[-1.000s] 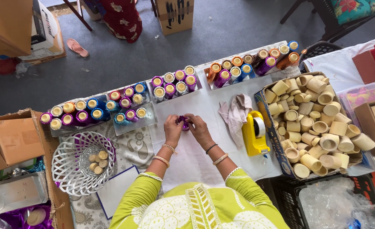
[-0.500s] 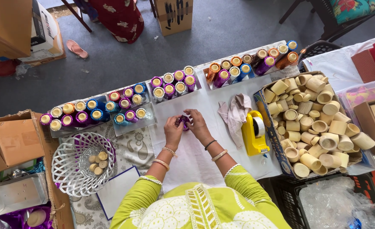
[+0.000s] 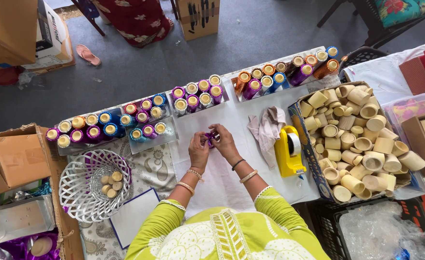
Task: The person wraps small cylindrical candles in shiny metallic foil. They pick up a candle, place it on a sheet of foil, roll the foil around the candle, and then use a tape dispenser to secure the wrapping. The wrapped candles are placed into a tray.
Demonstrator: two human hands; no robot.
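Left hand [image 3: 199, 150] and right hand [image 3: 223, 140] meet mid-desk [image 3: 231, 115], fingers pinched on small purple piece [image 3: 210, 138]. Step, likely: wrapping or fastening it. Spool rows [image 3: 198, 94] at 12 o'clock; tape dispenser [image 3: 287, 151] at 3 o'clock.

A white table [image 3: 231, 120] carries trays of foil spools [image 3: 198, 95]. Also on it: a cloth [image 3: 266, 127], a yellow tape dispenser [image 3: 288, 151], a box of tubes [image 3: 313, 159].
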